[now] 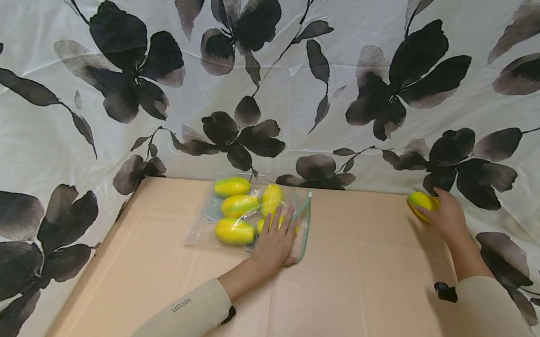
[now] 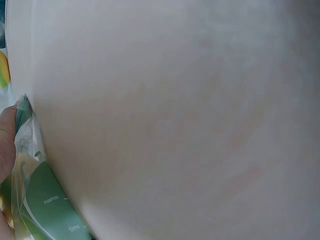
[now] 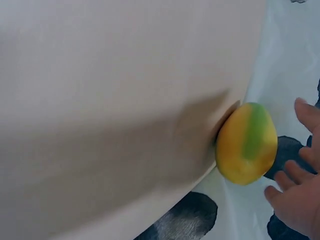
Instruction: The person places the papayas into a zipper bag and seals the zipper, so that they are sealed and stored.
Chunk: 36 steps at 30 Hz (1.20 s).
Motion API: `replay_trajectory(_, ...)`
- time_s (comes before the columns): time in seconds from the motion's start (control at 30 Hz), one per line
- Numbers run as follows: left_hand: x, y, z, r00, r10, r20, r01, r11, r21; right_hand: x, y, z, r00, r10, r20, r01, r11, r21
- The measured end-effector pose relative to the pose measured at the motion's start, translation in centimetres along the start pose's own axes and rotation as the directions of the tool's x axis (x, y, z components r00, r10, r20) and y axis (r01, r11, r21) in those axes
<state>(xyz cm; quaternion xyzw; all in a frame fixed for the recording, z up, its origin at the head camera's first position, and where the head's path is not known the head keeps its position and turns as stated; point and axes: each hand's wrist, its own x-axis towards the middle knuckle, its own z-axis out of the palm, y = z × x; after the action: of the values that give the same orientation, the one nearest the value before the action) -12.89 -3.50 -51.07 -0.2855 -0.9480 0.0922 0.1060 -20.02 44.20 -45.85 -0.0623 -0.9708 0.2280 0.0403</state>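
Observation:
A clear zip bag (image 1: 200, 235) with a green closure edge lies on the table, holding several yellow-green mangoes (image 1: 234, 230). My left hand (image 1: 274, 238) rests on the bag's right part with fingers spread, partly covering one mango. The left wrist view catches the thumb (image 2: 6, 142) beside the bag's green printed panel (image 2: 55, 205), which reads "name" and "time". At the table's far right corner sits a single mango (image 3: 247, 144), yellow with a green streak. Beside it is my right hand (image 3: 302, 185), its fingers spread and a gap showing between them and the mango.
The tan tabletop (image 1: 338, 270) ends at a back edge against a white floral cloth (image 1: 295, 90), which hangs behind and at both sides. The single mango stands right at the table's edge. Dark straps (image 1: 445, 292) show at both sleeve cuffs.

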Motion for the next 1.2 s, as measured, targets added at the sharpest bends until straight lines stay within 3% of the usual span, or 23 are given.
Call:
replay_trajectory(0.27,0.0,0.0,0.0,1.0,0.003,-0.005,-0.003,1.0,0.012,0.0,2.2,0.7,0.998,-0.006,0.055,0.008,0.999,-0.036)
replay_trajectory(0.5,0.0,0.0,-0.1,1.0,0.003,0.009,-0.003,1.0,0.013,-0.4,3.3,1.5,0.993,0.04,0.108,-0.041,0.999,0.009)
replay_trajectory(0.8,0.0,0.0,-0.1,1.0,-0.011,0.027,0.011,1.0,0.009,-0.7,3.9,2.4,0.997,-0.011,0.072,0.006,0.998,0.063)
replay_trajectory(1.2,0.2,0.0,0.0,1.0,-0.007,-0.02,0.008,0.999,0.042,-1.3,3.7,2.4,0.995,-0.09,0.031,0.087,0.993,0.084)
